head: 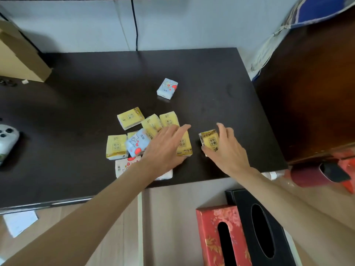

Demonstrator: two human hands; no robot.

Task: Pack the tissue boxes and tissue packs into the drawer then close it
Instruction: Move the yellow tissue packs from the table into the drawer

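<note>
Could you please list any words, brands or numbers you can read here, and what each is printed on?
None reads with certainty.
Yellow tissue packs: boxed Chinese characters, too blurred to quote.
Blue tissue pack: small mark, unreadable.
White tissue pack: print illegible.
Red tissue box: floral pattern, no text.

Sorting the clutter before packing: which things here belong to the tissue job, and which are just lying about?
Job: yellow tissue packs, blue tissue packs, red tissue box, black tissue box.
Lying about: game controller, cardboard box, paper.
</note>
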